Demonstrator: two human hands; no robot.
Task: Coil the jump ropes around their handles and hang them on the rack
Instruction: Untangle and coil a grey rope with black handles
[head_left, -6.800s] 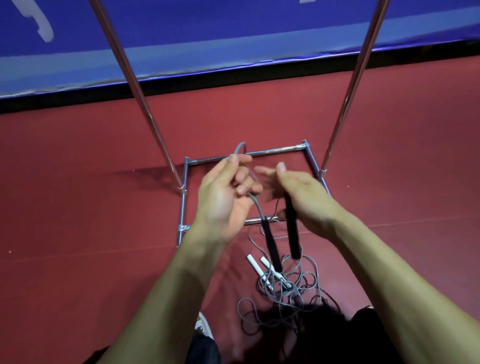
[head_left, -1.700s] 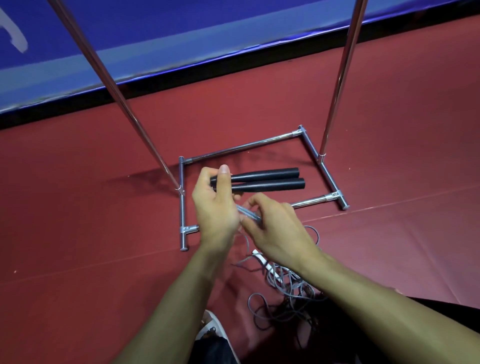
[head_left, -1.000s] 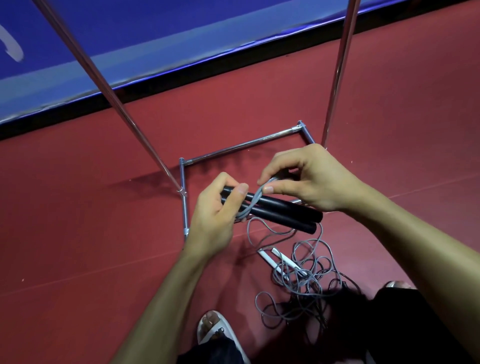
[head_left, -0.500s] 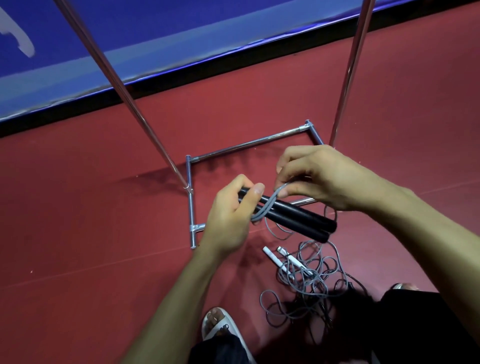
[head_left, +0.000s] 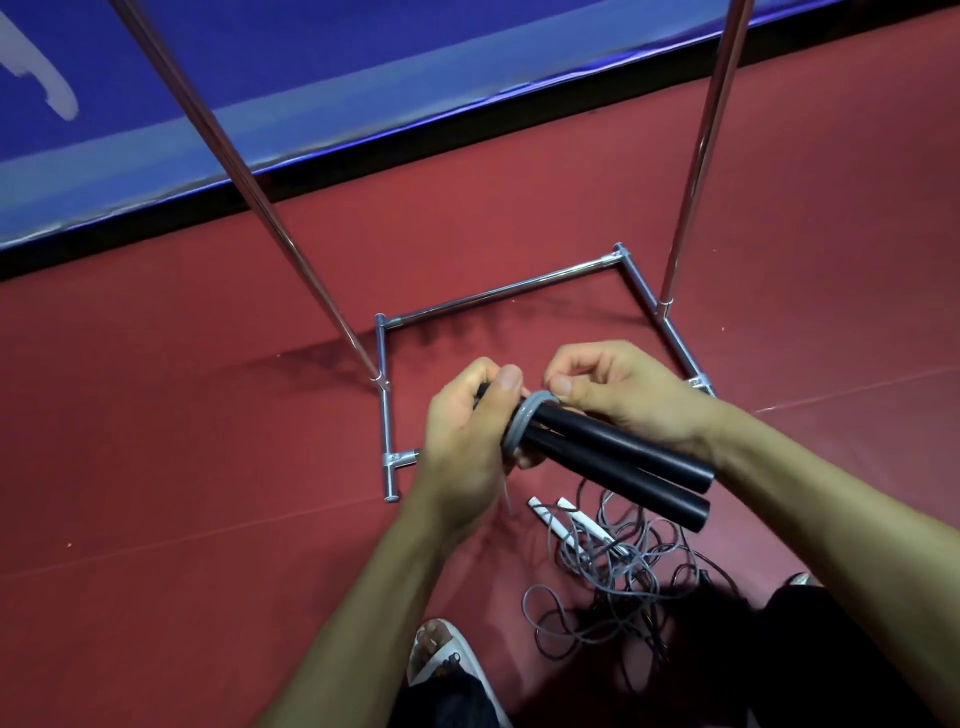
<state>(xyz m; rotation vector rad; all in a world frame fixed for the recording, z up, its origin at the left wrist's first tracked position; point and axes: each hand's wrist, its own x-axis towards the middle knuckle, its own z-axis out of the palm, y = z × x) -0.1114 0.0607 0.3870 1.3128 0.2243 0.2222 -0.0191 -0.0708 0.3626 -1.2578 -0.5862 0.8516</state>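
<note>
Left hand (head_left: 465, 436) grips two black handles (head_left: 618, 457) side by side. Right hand (head_left: 623, 389) pinches the grey rope (head_left: 521, 422) looped round them, up above the rack (head_left: 498, 296) on the floor (head_left: 208, 467).

Even, rather dim indoor light through a wide lens.
Glare streaked the rack's poles (head_left: 698, 156), and the left pole cast a soft shadow leftward over the red floor (head_left: 208, 493). The left hand (head_left: 462, 436) and right hand (head_left: 623, 395) were evenly lit and sharp, the black handles (head_left: 613, 452) carrying a dull sheen. The poles splayed outward toward the edges, and the rope (head_left: 587, 561) sank into murk at the lower right.
</note>
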